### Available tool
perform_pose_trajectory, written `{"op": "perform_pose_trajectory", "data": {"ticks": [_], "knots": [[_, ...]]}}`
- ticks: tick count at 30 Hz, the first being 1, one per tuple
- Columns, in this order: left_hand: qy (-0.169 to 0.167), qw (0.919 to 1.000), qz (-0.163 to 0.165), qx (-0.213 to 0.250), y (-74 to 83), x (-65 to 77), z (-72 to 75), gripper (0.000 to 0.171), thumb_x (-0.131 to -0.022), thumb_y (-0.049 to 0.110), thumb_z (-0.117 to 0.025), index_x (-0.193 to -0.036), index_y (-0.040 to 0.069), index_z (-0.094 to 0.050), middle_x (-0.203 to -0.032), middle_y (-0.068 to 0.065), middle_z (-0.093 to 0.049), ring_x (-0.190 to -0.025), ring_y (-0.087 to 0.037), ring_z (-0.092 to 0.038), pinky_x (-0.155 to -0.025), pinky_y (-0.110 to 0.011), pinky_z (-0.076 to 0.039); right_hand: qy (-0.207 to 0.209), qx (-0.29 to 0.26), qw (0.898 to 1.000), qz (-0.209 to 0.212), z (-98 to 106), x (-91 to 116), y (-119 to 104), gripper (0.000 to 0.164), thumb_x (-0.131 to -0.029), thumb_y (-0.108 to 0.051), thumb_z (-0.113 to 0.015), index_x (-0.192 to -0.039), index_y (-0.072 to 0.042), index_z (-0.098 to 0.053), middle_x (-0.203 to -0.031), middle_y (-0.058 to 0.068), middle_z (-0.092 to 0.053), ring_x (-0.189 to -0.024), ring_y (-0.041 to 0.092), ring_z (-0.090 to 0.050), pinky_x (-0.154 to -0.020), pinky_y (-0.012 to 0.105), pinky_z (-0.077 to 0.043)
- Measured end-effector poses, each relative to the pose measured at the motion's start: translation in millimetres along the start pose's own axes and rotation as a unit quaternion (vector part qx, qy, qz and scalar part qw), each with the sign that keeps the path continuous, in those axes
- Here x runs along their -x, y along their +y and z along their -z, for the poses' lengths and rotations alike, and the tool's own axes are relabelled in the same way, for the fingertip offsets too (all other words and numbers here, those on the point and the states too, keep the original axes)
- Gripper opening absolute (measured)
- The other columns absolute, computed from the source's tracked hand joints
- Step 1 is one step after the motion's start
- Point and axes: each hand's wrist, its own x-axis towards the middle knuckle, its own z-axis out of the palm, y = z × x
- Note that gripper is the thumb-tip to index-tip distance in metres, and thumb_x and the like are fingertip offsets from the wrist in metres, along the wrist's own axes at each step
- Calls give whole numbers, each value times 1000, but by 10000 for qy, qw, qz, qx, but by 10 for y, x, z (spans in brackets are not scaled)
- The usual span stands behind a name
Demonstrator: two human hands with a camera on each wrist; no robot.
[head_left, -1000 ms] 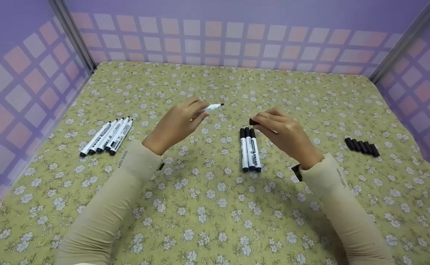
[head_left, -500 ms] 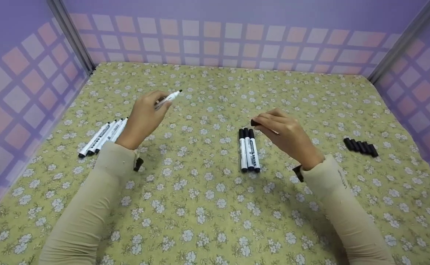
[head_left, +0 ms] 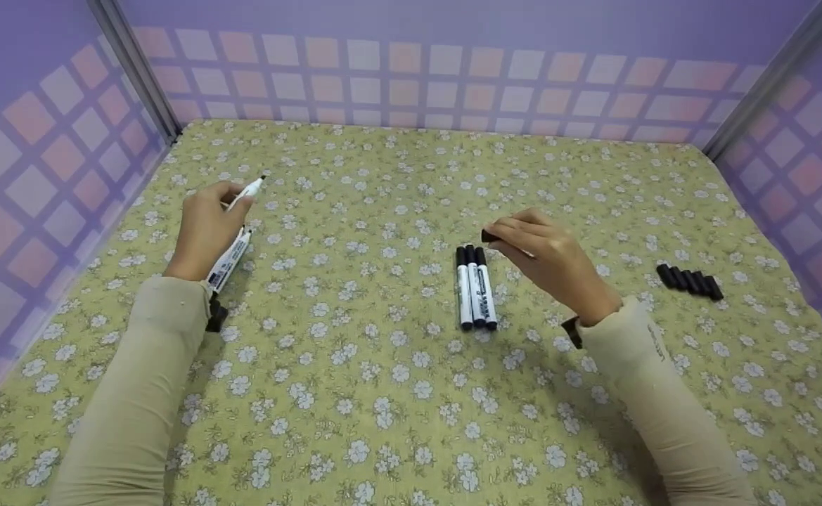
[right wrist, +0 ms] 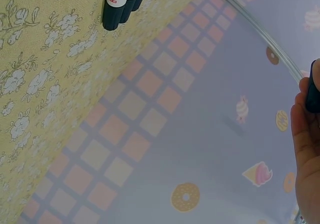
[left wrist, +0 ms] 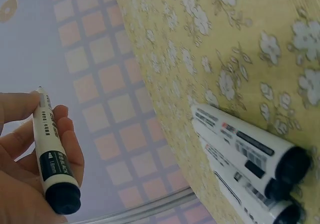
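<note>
Currently, your left hand: pinches a slim white plastic marker, tip bare, near the left edge of the yellow flowered table.
Your right hand: pinches a black cylindrical cap.
Mid-table: three black-capped white markers, side by side.
Left edge: bare-tipped white markers, partly hidden.
Right edge: loose black caps, in a row.

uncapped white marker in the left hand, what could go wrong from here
The white cylindrical marker, its black tip bare, could stain the yellow floral cloth if it dips or slips from the left hand. That hand is close to white black-ended markers lying on the cloth, so it might nudge them out of place. The right hand pinches a small black cylindrical cap near three black-capped white markers; if it slipped, it could land on them.
</note>
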Motion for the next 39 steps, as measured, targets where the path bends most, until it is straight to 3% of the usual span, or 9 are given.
{"op": "perform_pose_trajectory", "data": {"ticks": [6, 13, 19, 26, 32, 39], "knots": [[-213, 9987, 406, -218, -275, -20, 137, 39, -101, 24, -48, -127, -3, -58, -113, -24, -56, -74, -18, -49, -60, -28, -40, -70, 59, 10000, -40, 11, 17, 4, 23, -84, 0, -71, -106, -1, -73, -100, 11, -74, -91, 24, -65, -76, 28, -55], [-578, 9928, 967, -399, -519, -38, 250, 43, -101, 19, -42, -133, -8, -49, -128, -32, -49, -100, -37, -51, -82, -48, -43, -112, 159, 9998, -41, 9, 55, 21, 23, -83, -1, -71, -106, 0, -73, -99, 12, -74, -91, 24, -65, -77, 30, -56], [-806, 9863, 1327, -555, -745, -15, 322, 47, -102, 19, -40, -138, -11, -42, -131, -35, -46, -109, -43, -50, -87, -53, -44, -197, 133, 9997, -108, 14, 63, 16, 24, -84, -3, -71, -108, -1, -73, -101, 11, -73, -92, 23, -65, -79, 27, -55], [-859, 9797, 1695, -634, -863, 21, 367, 49, -99, 19, -44, -135, -13, -45, -128, -36, -49, -85, -30, -54, -69, -38, -44, -252, 204, 9994, -104, 13, 84, 26, 25, -84, -3, -71, -109, -2, -73, -101, 10, -73, -90, 22, -64, -77, 26, -55], [-1151, 9730, 1848, -762, -934, 35, 376, 50, -97, 20, -46, -136, -11, -45, -133, -36, -46, -62, -15, -47, -57, -32, -41, -310, 151, 9993, -157, 8, 109, 27, 24, -84, -3, -71, -109, -2, -73, -100, 10, -74, -91, 22, -65, -76, 29, -55], [-1107, 9734, 1850, -781, -991, 45, 379, 50, -94, 18, -44, -134, -12, -47, -139, -37, -41, -59, -13, -45, -58, -31, -40, -354, 160, 9991, -187, 17, 121, 31, 24, -85, -4, -70, -109, -3, -73, -101, 10, -73, -91, 21, -66, -78, 28, -55]]}}
